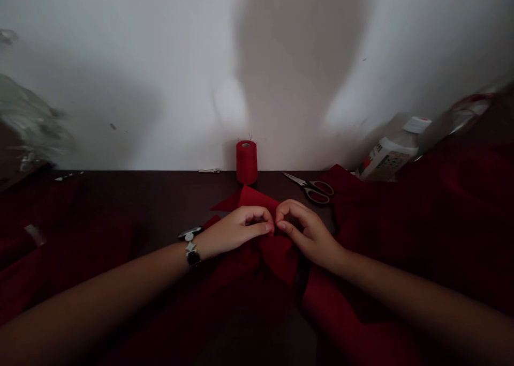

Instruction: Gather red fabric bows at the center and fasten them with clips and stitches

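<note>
HIDDEN: the left hand (235,232) and right hand (309,234) are covering the middle of the red cloth (259,197), concealing how it lies beneath them | CUT OFF: the left edge is slicing through the blurred crumpled plastic (28,122) | TOO SMALL: the print on the bottle (389,151) and the pins (249,136) in the red thread cone (246,162) are showing too little detail to tell

Nothing can be read. The label (387,161) on the white plastic bottle (401,143) at two o'clock carries printing too blurred to make out, and the dark dial of the wristwatch (193,256) at eight o'clock, beside the left hand (235,231), shows no legible marks.
</note>
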Demonstrator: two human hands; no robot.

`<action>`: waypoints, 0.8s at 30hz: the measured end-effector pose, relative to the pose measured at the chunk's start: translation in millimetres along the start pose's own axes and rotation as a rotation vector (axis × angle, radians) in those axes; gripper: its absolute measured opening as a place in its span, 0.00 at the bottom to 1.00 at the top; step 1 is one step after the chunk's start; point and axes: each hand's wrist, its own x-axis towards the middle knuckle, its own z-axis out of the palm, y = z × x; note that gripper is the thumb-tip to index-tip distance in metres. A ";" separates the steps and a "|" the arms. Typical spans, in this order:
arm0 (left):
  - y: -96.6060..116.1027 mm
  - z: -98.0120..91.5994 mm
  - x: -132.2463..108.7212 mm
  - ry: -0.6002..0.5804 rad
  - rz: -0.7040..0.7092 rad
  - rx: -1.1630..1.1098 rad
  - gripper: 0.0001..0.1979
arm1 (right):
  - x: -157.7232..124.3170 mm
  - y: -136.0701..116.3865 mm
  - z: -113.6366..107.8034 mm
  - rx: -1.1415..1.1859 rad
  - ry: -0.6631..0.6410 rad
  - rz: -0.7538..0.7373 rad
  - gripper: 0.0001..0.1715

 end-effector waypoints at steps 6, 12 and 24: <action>-6.0 -0.7 3.0 -0.044 0.030 0.029 0.11 | 6.0 -3.3 -0.4 -0.051 -0.030 -0.030 0.05; -6.0 -0.5 1.3 -0.051 0.063 0.041 0.11 | 9.4 1.5 1.1 0.096 -0.053 0.095 0.03; -8.5 -2.3 4.1 -0.035 0.104 0.056 0.11 | 10.6 16.5 0.7 0.531 -0.105 0.365 0.24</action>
